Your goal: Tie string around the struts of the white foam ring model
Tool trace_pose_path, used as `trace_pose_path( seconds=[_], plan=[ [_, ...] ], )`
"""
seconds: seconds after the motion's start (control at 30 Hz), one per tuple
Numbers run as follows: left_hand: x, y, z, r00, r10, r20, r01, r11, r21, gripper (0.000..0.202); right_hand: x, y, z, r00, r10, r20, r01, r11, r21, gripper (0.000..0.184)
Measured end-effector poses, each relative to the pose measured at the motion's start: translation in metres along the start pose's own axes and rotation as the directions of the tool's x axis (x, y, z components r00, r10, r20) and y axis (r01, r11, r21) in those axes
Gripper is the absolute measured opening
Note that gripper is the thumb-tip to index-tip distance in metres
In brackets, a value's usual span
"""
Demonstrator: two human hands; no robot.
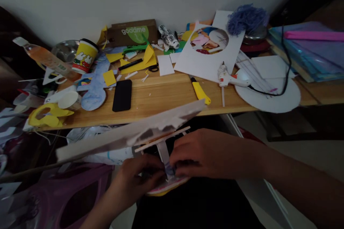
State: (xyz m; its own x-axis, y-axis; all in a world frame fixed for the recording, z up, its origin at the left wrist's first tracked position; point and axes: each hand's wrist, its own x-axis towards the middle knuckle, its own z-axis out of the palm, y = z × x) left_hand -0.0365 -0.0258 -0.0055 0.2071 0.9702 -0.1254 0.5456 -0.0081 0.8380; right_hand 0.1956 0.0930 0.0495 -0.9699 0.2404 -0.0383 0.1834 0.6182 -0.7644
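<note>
1. Both hands meet low over the lap: left hand (139, 179) and right hand (204, 154) pinch closed around a white post (163, 152) on a round base (163, 186).
2. Post stands roughly upright, already carrying a thin stick (161, 139); the joint looks unfinished.
3. Above them, a torn white board (129, 134) runs long, rising rightward.
4. Beyond, a glue gun (231, 78) lies on the surface (166, 96).

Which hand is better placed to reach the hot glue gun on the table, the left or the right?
Probably the right hand. The hot glue gun lies on the table's right part, up from that hand, while the left hand is lower and further left. Both now pinch the craft model.
</note>
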Motion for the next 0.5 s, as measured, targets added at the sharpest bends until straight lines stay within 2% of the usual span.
trace_pose_path(
  seconds=[0.07,0.17,0.3,0.5],
  plan=[
    [0.000,-0.001,0.001,1.000,-0.016,-0.019,0.015,1.000,-0.020,0.009,0.005,0.006,0.001,0.999,0.033,-0.015,-0.033,0.999,-0.017,0.009],
    [0.001,-0.001,0.000,1.000,-0.010,-0.021,0.010,1.000,-0.008,0.008,0.006,0.018,0.005,0.989,0.142,-0.032,-0.144,0.987,-0.070,0.010],
    [0.002,-0.003,0.000,0.999,0.017,-0.039,-0.016,1.000,0.014,0.009,-0.005,0.029,0.007,0.946,0.271,-0.179,-0.315,0.901,-0.300,0.009],
    [-0.002,-0.009,0.003,0.999,-0.015,-0.029,0.012,0.994,-0.113,0.013,-0.015,0.011,-0.003,0.921,0.250,-0.298,-0.349,0.869,-0.351,0.019]
  ],
)
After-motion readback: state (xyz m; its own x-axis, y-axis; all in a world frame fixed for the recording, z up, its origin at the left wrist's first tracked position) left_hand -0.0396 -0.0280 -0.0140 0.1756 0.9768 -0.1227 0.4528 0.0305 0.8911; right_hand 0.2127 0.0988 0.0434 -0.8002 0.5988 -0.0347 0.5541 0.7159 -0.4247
